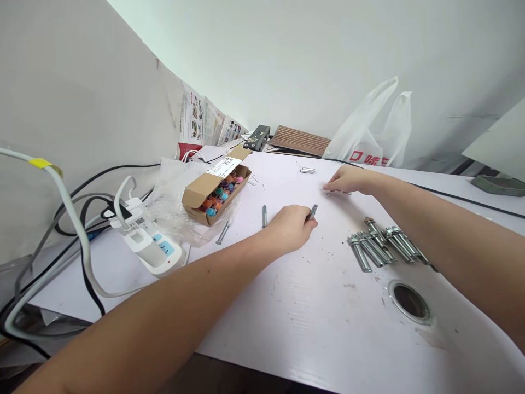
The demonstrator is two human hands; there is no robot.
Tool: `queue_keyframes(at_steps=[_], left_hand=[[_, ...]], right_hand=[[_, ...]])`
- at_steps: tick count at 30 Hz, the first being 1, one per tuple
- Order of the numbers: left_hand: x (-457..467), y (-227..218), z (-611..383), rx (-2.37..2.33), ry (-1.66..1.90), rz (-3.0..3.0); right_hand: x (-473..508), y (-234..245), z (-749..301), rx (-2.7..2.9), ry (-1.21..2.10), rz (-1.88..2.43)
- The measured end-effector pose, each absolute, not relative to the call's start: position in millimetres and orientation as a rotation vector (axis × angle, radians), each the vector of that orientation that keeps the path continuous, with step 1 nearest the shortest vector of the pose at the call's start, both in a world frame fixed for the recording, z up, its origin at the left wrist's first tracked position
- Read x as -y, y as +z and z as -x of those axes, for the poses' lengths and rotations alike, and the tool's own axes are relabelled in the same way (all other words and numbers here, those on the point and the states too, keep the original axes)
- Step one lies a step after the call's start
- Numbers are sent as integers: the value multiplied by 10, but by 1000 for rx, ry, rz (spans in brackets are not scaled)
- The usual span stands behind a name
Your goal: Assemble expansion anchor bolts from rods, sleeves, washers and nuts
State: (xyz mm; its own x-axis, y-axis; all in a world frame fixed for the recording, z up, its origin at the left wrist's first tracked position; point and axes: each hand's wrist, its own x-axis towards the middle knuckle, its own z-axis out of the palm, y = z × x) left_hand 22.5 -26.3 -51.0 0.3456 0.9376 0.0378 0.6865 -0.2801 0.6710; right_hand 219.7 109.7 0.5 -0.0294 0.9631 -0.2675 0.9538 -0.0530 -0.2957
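My left hand (pixel 290 227) is closed round a metal bolt (pixel 313 211), whose end sticks up past the thumb and forefinger. To the right and farther back, my right hand (pixel 348 179) has its fingertips pinched down at the tabletop. Small ring-like metal bits show beneath those fingers, too small to name surely. A row of expansion bolts (pixel 379 246) with nuts lies below the right forearm. Two single bolts lie left of my left hand: an upright-lying bolt (pixel 264 216) and a slanted bolt (pixel 222 232). Short metal sleeves (pixel 307 171) rest farther back.
An open cardboard box (pixel 197 192) of colourful-capped bottles stands at left on bubble wrap (pixel 170 186). Beside it are a white power strip (pixel 151 246) and cables. A white plastic bag (pixel 371 137) stands at the back right. A round cable hole (pixel 410 302) pierces the white table (pixel 287 323).
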Motion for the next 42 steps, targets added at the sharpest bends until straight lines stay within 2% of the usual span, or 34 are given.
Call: queue_keyframes(at_steps=[9,15,27,42], left_hand=[[280,-559,-248,-1391,661,-1998],[296,-541,-259,-1402,639,-1968],[314,-525,-254,-1394,653,-1992],[297,-534,-258,-1390,650,-2048]], right_hand=[[-236,328,-2019,2196,1163,1434],[-78,251,-1952,2283,1033,1533],[15,238,-2026,2190,1133,1585],[29,307,-2121,2137,908,1688]])
